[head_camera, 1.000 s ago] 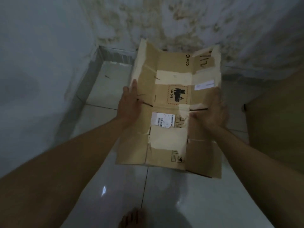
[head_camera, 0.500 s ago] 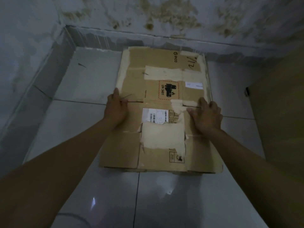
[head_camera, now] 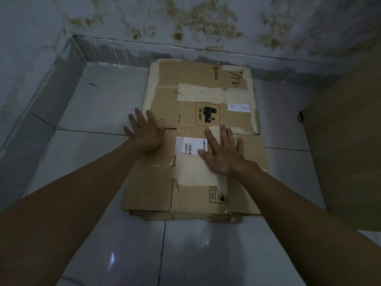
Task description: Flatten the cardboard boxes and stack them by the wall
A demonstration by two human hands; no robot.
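Note:
A flattened brown cardboard box (head_camera: 165, 96) with torn tape, a white shipping label and a black UN 3481 mark lies flat on the tiled floor, its far edge against the stained wall (head_camera: 185, 21). Edges of more flattened cardboard (head_camera: 185, 216) show under its near side. My left hand (head_camera: 146, 133) lies with straight, spread fingers over the box's left edge. My right hand (head_camera: 223, 153) rests flat with spread fingers on the middle of the box, beside the label.
A brown wooden panel or furniture side (head_camera: 350, 151) stands at the right, close to the box. A second wall (head_camera: 24, 69) closes the corner on the left. Glossy white floor tiles (head_camera: 107, 100) lie left of the box and in front of it.
One second ago both hands gripped the flattened box by its sides, tilted above the floor. It now lies flat by the wall, and both hands have let go and spread flat.

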